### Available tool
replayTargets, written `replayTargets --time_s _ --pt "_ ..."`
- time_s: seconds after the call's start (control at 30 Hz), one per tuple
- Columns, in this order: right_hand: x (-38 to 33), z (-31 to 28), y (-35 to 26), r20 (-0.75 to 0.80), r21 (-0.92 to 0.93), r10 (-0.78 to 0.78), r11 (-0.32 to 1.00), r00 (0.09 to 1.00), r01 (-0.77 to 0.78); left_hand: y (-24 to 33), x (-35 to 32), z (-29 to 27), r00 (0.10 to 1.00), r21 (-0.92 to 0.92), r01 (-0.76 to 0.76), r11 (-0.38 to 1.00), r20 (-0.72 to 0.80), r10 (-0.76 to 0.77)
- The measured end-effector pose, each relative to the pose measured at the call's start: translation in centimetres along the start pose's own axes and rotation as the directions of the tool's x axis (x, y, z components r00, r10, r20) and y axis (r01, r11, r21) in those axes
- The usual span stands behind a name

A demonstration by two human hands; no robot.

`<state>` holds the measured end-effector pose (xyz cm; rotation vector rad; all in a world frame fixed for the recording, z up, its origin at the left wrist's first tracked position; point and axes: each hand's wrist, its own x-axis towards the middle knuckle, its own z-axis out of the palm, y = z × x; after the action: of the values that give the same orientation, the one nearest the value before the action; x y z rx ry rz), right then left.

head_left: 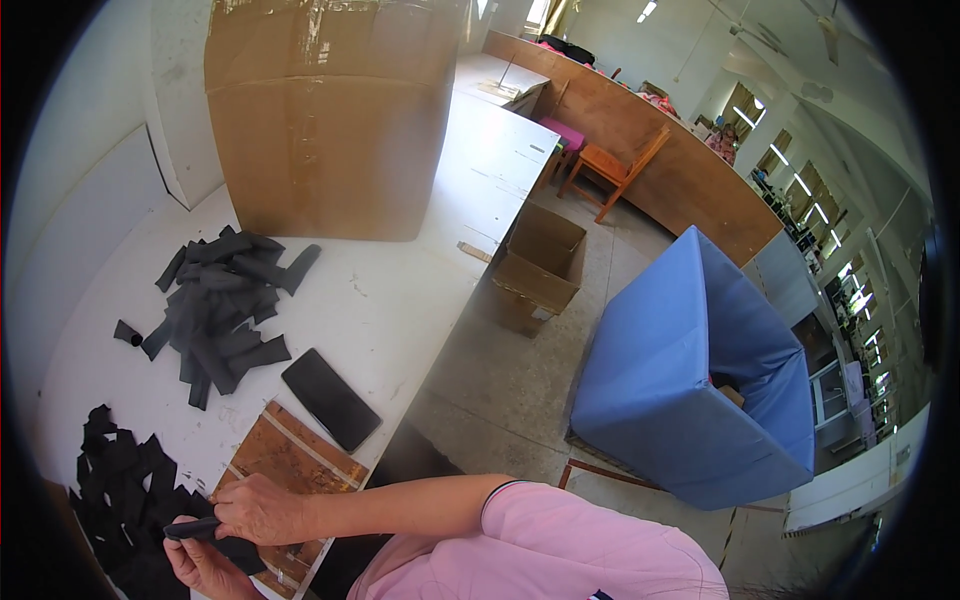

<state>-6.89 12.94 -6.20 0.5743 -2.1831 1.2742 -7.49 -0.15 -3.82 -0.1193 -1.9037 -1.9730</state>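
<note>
A small folded piece of black fabric [188, 529] is pinched between my two hands at the lower left, above the table's near edge. My left hand [207, 570] grips it from below, fingers bent around its near end. From the other side, my right hand [262, 508] has its fingertips closed on the same piece. Beside them lies a heap of black fabric pieces [122, 480], partly hidden by my hands. Farther up the white table, a pile of dark grey fabric strips [218, 310] lies loosely stacked. Under my right wrist is a worn brown board [290, 440] with pale tape strips.
A black phone [331, 399] lies by the board. A large cardboard box [325, 140] stands at the table's back. On the floor are an open carton [540, 265] and a big blue fabric-covered bin [640, 370]. An orange wooden chair [615, 170] stands by a brown partition.
</note>
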Motion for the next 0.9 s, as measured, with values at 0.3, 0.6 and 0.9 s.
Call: replayTargets --time_s 0.3,0.6,0.9 --pt "-0.3 0.0 -0.3 -0.018 -0.020 -0.005 1.000 1.000 0.004 -1.1 0.0 -0.6 0.991 -0.037 -0.071 0.997 0.109 0.074" --pt "-0.6 0.0 -0.1 -0.007 -0.049 0.035 0.998 0.999 -0.035 -1.0 -0.3 -0.7 0.978 0.188 -0.158 0.969 0.165 0.128" --pt "1.3 -2.9 -1.2 0.178 -0.343 -0.010 0.936 0.984 0.072 0.5 -0.5 1.4 0.995 -0.273 0.080 0.959 0.086 -0.058"
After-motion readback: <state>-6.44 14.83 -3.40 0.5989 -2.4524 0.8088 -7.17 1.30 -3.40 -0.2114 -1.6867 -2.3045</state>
